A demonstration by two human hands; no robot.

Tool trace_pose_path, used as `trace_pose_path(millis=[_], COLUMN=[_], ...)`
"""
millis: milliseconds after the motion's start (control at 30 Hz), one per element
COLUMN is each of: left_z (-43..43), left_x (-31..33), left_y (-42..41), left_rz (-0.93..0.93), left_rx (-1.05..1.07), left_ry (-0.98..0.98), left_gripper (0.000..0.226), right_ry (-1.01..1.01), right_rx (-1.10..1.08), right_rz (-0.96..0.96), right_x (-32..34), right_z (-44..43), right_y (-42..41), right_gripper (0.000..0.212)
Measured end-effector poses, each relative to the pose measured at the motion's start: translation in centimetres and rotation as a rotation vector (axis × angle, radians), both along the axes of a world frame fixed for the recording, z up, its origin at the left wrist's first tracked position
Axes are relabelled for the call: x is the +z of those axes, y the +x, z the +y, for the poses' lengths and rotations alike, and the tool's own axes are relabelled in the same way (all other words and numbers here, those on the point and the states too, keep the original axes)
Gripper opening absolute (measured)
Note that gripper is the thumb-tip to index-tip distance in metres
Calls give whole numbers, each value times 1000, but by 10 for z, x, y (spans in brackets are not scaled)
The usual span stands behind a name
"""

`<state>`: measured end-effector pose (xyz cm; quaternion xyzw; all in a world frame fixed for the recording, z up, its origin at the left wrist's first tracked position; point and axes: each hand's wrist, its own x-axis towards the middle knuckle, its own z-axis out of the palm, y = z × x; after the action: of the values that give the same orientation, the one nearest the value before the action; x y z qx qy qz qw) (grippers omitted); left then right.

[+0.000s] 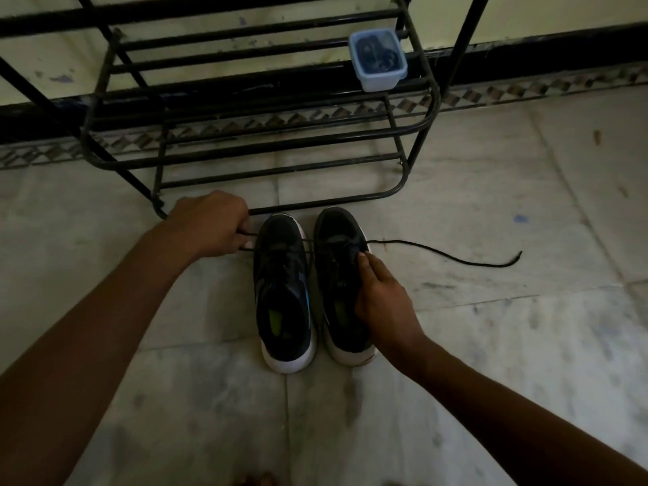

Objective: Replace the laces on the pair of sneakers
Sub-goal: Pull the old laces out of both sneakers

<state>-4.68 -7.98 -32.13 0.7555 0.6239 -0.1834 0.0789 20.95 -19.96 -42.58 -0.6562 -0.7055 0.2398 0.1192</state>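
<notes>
1. The left hand (pixel 210 224) is curled tight round 1 end of the black lace (pixel 438 252), drawn out to the left. This looks like the old lace being pulled free through the lowest eyelets.
2. The right hand (pixel 382 303) presses fairly straight fingers on the upper of the right sneaker (pixel 336 236), probably to pin it down against the pull. Whether the thumb hooks inside the collar I cannot tell.
3. The lace is a thin round cord. It crosses the toe of the left sneaker (pixel 284 275), passes through the right one, and its free end trails loosely over the floor (pixel 491 345) to the right.
4. Both sneakers stand side by side, nearly touching, toes just short of the black tubular metal shoe rack (pixel 417 124). They have dark mesh uppers, thick white soles and yellow-green insoles.
5. A pale blue plastic tub (pixel 378 59) sits on a rack shelf, holding something dark, perhaps the new laces.
6. The floor is pale, mottled stone slabs.
</notes>
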Motion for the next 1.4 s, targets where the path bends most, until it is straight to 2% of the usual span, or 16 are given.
trace_pose_path(millis=[100,133,200,267,300,367,400,433,500,567,667,767,967,1100,1300,1400], left_z=[1,3,-1,-10,-14,-19,-21,-20,-14,-8,-10,-20,-32,-35,-41,-42], left_x=[-12,-17,-20,-26,-29,-36,-38,-41,-46,-40,-33,-40,-67,-73,-79,-79], left_y=[-9,-12,-11,-2,3,8,7,4,-7,-13,-12,8,54,59,60,61], left_rz=[107,-64,-749,-1426,-1628,-1763,-1712,-1529,-962,-681,-780,-731,-414,-420,-417,-424], left_rx=[-67,-1,365,776,894,983,931,779,327,85,-60,-208,-351,-374,-391,-387], left_ry=[131,171,91,-79,-161,-261,-228,-99,193,172,-197,-114,-173,-96,-51,-48], left_gripper=[33,27,12,23,24,28,30,30,20,8,50,96,100,100,104,103], right_ry=[8,3,-4,5,9,15,17,20,21,40,117,142,151,220,143,295], right_rx=[-4,-8,-14,-20,-25,-27,-24,-22,-26,-26,-60,-101,-91,-52,-59,-87], right_rz=[-4,1,10,16,19,23,22,22,35,71,227,293,252,344,651,495], right_x=[0,1,2,2,1,1,0,0,1,2,9,14,3,1,9,4], right_z=[-1,-1,-1,0,0,-1,-1,-2,-2,0,8,26,64,79,89,84], right_y=[0,0,0,0,-1,-1,-1,-1,-1,1,10,17,15,22,20,22], right_gripper=[69,70,70,69,69,69,70,70,68,61,43,33,33,33,30,9])
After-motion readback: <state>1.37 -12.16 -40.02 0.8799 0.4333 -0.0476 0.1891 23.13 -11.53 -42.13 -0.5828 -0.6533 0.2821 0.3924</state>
